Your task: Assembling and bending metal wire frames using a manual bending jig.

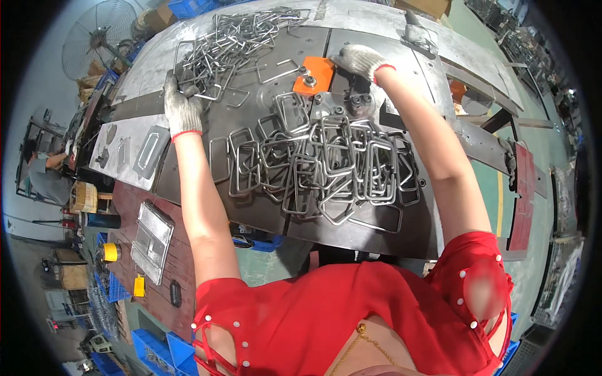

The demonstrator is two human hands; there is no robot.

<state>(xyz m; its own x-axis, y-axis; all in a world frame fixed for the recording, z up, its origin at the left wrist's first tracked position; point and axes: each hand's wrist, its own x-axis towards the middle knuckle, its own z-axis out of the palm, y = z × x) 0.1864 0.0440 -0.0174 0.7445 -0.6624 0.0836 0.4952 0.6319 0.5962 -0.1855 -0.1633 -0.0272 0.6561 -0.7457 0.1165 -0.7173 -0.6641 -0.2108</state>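
My left hand point(180, 108), in a whitish knitted glove with a red cuff, is closed on a bent metal rod point(217, 89) beside the far pile of bent rods point(241, 37). My right hand point(359, 61), gloved alike, is curled at the right edge of an orange plate point(315, 76), over a dark metal fixture point(357, 97). What its fingers hold is hidden under the glove. Nearer to me, between my arms, lies a heap of rectangular bent-rod frames point(338, 156), several overlapping. Round metal fittings point(310, 81) sit on the orange plate.
The steel table point(251, 210) ends in front of my body. To the left, a reddish board point(169, 250) carries a metallic panel point(152, 235) and a yellow tape roll point(111, 252). Blue crates point(150, 351) stand below. Another person point(47, 178) is at far left, near a fan point(97, 37).
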